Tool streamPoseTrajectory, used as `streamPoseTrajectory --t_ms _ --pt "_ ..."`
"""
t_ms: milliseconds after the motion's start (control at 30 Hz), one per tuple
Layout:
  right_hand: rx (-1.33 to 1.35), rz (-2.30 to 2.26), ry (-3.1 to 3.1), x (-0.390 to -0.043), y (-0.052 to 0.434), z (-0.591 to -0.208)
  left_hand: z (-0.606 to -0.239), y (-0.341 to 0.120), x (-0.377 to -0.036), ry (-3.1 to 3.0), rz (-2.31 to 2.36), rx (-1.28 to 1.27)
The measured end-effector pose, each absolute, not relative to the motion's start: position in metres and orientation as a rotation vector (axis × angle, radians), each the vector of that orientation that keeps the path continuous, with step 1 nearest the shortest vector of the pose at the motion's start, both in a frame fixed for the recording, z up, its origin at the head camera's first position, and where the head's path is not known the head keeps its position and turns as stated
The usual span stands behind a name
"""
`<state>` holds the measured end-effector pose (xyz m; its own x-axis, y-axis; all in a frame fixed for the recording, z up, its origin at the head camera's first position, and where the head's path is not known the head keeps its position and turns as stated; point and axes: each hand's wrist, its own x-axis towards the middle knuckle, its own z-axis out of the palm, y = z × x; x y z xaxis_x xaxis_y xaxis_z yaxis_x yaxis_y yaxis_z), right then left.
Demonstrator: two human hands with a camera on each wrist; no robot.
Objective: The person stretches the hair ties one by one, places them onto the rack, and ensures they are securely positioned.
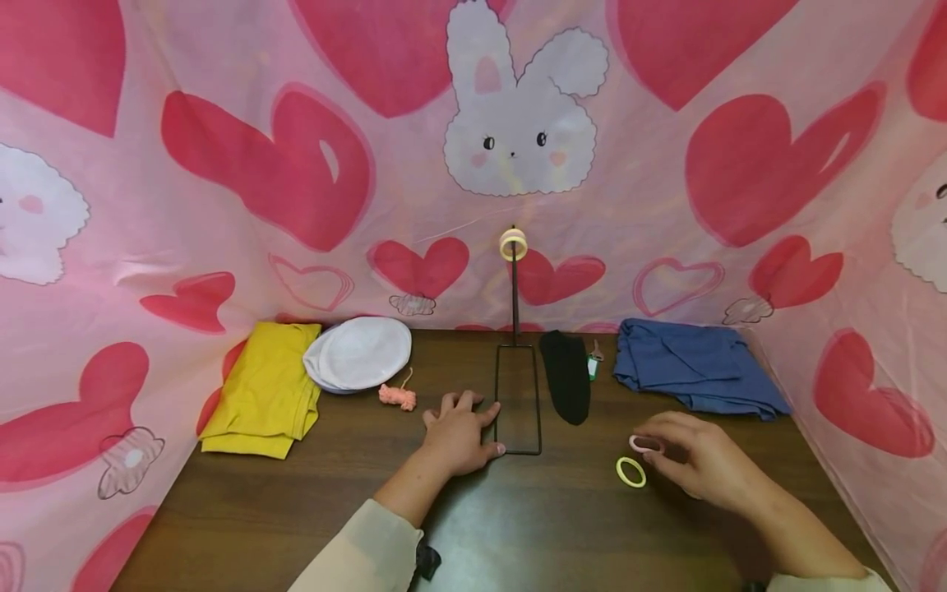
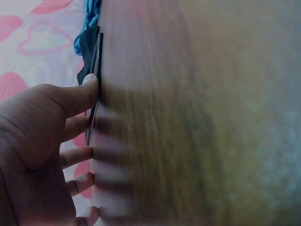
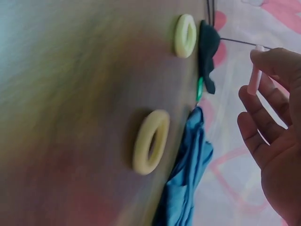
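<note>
One worktop is carrying one black stand. Left hand, fingers spread apart, is touching its base. Right hand is clamping its fingers on one pink ring above the worktop; two yellow rings are lying on it.

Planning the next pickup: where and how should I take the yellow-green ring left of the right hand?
I'd pinch the yellow-green ring by its right rim, from above right: it lies flat, uncovered, its hole open for a fingertip. The right hand is on that side, though holding a pink ring.
</note>
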<state>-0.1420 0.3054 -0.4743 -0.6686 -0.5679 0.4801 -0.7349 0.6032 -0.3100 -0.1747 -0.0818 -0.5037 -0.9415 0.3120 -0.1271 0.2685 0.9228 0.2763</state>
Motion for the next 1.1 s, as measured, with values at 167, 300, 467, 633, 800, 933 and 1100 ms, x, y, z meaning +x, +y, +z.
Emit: streamPoseTrajectory --t_ms 167,300,467,633,800,933,1100 --pt "1.057 0.738 -2.426 -0.143 0.291 -0.465 -0.504 -0.082 -0.174 2.908 0.381 0.446" --pt "1.045 0.77 -2.419 -0.144 0.279 -0.458 -0.505 -0.082 -0.173 2.906 0.383 0.451" --pt "1.069 0.785 -2.404 -0.144 0.262 -0.449 -0.504 -0.082 -0.171 2.911 0.398 0.451" --pt "1.1 0.802 -2.346 -0.146 0.247 -0.44 -0.504 -0.082 -0.171 2.913 0.395 0.447" --pt "1.135 0.801 -2.244 -0.151 0.232 -0.429 -0.503 -0.082 -0.172 2.921 0.387 0.45" --pt "1.169 0.803 -2.19 -0.157 0.221 -0.419 -0.502 -0.082 -0.172 2.92 0.389 0.446" --pt "1.215 0.819 -2.145 -0.163 0.206 -0.404 -0.503 -0.082 -0.173 2.922 0.38 0.442"
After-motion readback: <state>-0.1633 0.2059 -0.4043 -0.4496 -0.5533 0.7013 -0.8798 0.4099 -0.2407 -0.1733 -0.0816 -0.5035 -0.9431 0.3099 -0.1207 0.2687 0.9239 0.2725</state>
